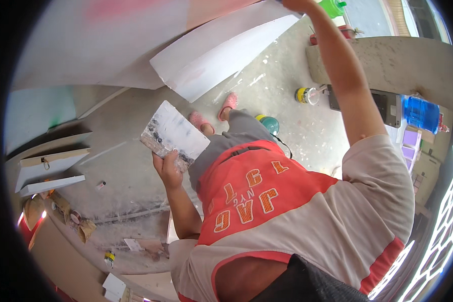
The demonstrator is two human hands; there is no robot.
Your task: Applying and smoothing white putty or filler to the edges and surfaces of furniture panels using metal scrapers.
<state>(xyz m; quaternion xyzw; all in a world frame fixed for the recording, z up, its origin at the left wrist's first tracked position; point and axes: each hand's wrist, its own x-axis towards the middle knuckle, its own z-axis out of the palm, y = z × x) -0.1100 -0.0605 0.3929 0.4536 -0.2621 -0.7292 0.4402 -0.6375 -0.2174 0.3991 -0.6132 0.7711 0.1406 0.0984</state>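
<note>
My left hand is closed round the lower edge of a flat rectangular board, tilted in front of my waist. White paste covers most of the board's face, with dark worn patches near my thumb. My right arm stretches up to the top edge of the view. There my right hand is closed beside the far end of a long white panel. A thin edge shows by its fingers, but the border cuts it off and I cannot make out what it is.
A large pale surface fills the upper left. On the grey floor stand a tub with a tool in it and a green round container. A blue water bottle is at the right; white panels stand at the left.
</note>
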